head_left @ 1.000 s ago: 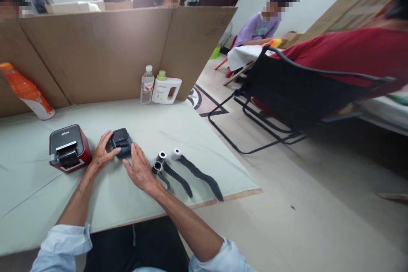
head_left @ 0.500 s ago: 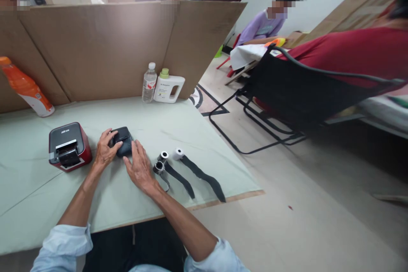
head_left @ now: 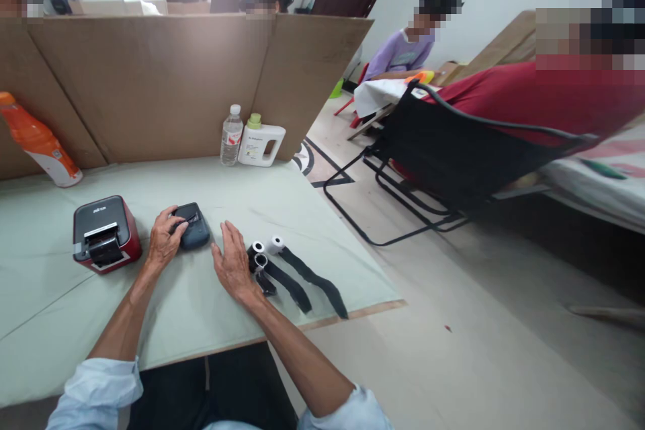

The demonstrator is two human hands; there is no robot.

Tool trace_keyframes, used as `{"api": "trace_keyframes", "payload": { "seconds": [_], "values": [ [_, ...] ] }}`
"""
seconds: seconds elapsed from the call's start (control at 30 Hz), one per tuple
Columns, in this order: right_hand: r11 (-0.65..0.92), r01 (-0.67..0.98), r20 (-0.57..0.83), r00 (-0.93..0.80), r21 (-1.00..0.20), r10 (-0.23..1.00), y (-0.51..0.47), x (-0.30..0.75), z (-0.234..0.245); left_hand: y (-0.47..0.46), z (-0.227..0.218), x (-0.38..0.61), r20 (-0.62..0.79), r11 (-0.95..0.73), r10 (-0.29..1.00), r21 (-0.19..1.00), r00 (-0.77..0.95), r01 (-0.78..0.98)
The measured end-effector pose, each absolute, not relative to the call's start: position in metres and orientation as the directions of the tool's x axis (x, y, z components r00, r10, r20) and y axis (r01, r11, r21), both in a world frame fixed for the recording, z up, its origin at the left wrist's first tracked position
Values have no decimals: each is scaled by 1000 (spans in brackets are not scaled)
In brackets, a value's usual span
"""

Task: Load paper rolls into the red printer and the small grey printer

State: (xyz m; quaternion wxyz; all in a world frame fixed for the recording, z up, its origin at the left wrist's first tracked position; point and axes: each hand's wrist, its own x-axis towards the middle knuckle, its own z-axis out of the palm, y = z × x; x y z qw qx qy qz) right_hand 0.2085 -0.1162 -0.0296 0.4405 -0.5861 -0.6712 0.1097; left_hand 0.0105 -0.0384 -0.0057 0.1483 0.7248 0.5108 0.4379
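Observation:
A small dark portable printer point(head_left: 196, 235) lies on the green tabletop, its top facing up. My left hand point(head_left: 165, 240) grips its left side, with the thumb over the top edge and the fingers around the far corner. To the right, my right hand point(head_left: 232, 262) is apart from the printer, fingers stretched out and nothing in them. Just beyond that hand stand small rolls: a white one point(head_left: 275, 244) with a long black strip point(head_left: 317, 282) trailing from it, and dark ones point(head_left: 260, 261) with shorter black strips. A larger red and black printer point(head_left: 107, 235) sits at the left.
Along the upright cardboard panel point(head_left: 151, 87) stand an orange bottle point(head_left: 43, 141), a clear water bottle point(head_left: 232, 138) and a white jug with a green cap point(head_left: 259, 142). A black folding chair point(head_left: 433, 148) with a person in red is at the right. Other people sit beyond.
My right hand has drawn away from the printer to the right, towards the rolls. More of the printer's top shows now. My left hand stays at its left side.

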Motion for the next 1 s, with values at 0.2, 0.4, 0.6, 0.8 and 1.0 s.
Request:
{"api": "trace_keyframes", "payload": {
  "seconds": [0.2, 0.4, 0.6, 0.8, 1.0],
  "values": [
    [382, 585, 487, 27, -716, 873, -83, 172, -17, -41, -8, 7, 490, -469, 860, 653, 140, 595],
    [382, 492, 466, 56, -782, 883, -59, 165, -25, -45, -10, -3, 457, -485, 866, 663, 204, 571],
    [354, 431, 439, 112, -830, 892, -60, 166, -30, -53, -13, -15, 306, -392, 920, 711, 245, 584],
    [359, 403, 448, 150, -842, 881, -59, 163, -31, -54, -16, -20, 288, -389, 921, 727, 263, 566],
    [349, 426, 451, 165, -834, 877, -61, 162, -32, -53, -20, -23, 311, -412, 911, 714, 271, 566]
  ]
}}
